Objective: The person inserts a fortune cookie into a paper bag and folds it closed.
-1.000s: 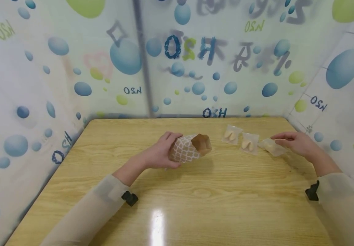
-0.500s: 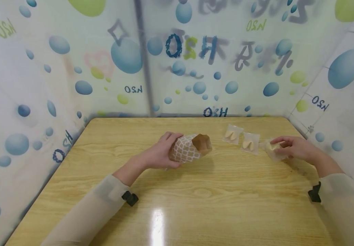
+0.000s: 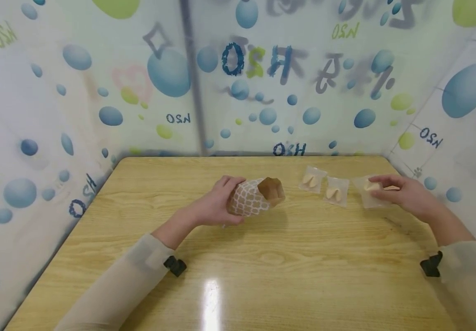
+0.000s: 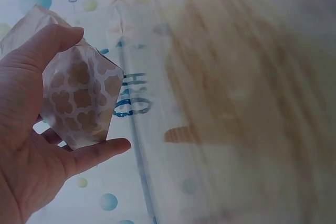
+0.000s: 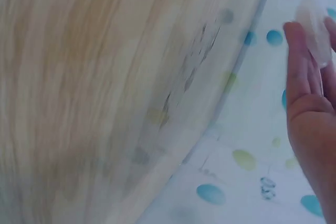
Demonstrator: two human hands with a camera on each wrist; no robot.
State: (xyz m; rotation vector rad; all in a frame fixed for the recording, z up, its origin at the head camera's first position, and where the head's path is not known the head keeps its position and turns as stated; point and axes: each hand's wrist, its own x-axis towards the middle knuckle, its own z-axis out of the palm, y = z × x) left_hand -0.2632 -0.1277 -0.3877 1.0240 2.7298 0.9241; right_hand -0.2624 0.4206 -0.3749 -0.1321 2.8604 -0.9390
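On the left of the table's middle, my left hand [image 3: 219, 202] grips a brown paper bag [image 3: 249, 198] with a white lattice pattern. The bag lies tilted on its side, its open mouth facing right; in the left wrist view my thumb and fingers wrap around the bag [image 4: 79, 98]. At the right, my right hand [image 3: 411, 195] pinches a clear-wrapped fortune cookie [image 3: 371, 187] between thumb and fingers. The right wrist view shows this wrapper [image 5: 315, 30] at the fingertips. Two more wrapped fortune cookies, one nearer [image 3: 334, 193] and one farther [image 3: 311, 180], lie between the hands.
The wooden table [image 3: 262, 271] ends at a back edge against a wall [image 3: 138, 133] printed with blue and green dots. Side walls stand close at left and right. Dark marks show on the table near the right hand.
My right hand has closed its fingers on the rightmost wrapped fortune cookie, which has turned and spread flatter toward the hand. The left hand and the paper bag have stayed in place.
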